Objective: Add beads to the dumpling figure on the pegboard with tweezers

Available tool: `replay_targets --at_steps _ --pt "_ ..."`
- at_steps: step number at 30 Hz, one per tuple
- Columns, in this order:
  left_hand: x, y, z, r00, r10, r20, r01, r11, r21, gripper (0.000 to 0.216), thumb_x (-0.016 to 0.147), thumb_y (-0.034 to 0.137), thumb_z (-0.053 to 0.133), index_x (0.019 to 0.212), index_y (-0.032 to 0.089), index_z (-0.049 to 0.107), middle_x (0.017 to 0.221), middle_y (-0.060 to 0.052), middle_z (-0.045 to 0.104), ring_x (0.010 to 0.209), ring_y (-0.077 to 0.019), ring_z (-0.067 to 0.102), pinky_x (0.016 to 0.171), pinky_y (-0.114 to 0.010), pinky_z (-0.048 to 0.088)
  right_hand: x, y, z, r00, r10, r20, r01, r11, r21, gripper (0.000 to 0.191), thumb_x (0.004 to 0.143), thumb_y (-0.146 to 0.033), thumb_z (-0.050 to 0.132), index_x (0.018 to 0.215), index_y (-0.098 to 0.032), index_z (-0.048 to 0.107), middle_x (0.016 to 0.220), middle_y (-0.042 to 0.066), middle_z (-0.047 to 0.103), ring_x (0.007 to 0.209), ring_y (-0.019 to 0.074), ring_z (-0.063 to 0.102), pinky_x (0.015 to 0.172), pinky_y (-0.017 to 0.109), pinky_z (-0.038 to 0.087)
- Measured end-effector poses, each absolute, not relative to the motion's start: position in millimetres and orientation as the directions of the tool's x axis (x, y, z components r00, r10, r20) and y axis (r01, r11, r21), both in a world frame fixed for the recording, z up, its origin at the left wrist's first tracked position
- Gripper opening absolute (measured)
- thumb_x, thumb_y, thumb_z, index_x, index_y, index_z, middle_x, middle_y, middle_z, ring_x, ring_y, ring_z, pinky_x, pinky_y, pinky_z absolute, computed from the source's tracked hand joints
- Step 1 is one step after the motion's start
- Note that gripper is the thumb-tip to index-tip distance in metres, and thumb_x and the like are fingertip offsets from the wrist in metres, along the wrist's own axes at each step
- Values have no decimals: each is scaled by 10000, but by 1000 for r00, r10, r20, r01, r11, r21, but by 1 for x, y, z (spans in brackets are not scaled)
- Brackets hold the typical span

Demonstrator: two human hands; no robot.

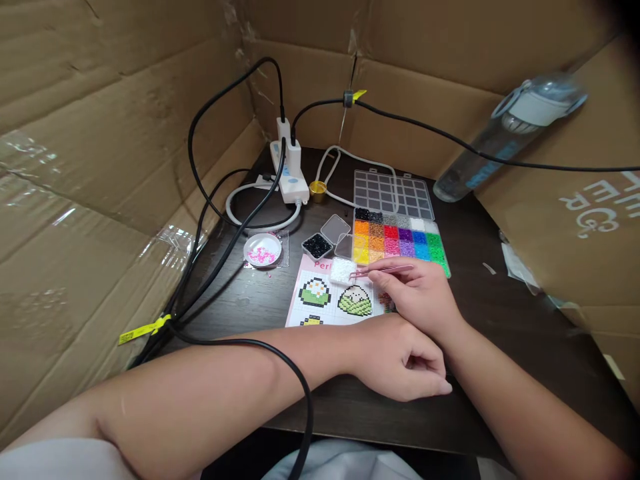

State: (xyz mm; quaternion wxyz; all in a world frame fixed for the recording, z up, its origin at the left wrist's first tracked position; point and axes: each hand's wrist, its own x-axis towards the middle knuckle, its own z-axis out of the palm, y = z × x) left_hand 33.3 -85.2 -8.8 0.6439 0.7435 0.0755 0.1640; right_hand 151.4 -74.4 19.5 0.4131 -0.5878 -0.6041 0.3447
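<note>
Pink tweezers (393, 270) are pinched in my right hand (425, 290), their tips at a small clear box of white beads (343, 271). That box rests on a printed pattern sheet (327, 300) with pixel drawings. My left hand (400, 360) lies across the front, its fingers curled inward; whether they hold anything is hidden. Just behind the white beads is a small lidded box of black beads (317, 246). Beyond my right hand stands a sectioned case of coloured beads (397, 237). A partly covered pegboard (385, 302) shows beside my right fingers.
A white dish of pink beads (263, 250) sits at the left. Behind it are a white power strip (290, 177), black cables (235, 257) and a gold cup (317, 191). A water bottle (505, 137) leans at the right. Cardboard walls (300, 73) surround the dark table (510, 320).
</note>
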Motion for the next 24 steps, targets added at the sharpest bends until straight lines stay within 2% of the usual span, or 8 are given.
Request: replay_targets --at_steps 17,24 --pt "34 -86 -7 942 315 113 -62 -167 984 174 836 256 681 720 129 654 598 46 574 529 -37 481 558 -175 397 150 -74 17 202 965 169 372 84 -924 47 780 -243 748 783 -209 780 802 51 798 763 215 767 719 355 644" --pt "34 -85 -6 944 319 81 -29 -164 986 151 824 238 693 725 131 657 597 49 575 535 -40 491 564 -176 400 152 -76 18 154 972 176 421 97 -902 70 784 -250 729 775 -210 786 807 49 803 779 213 769 743 354 642"
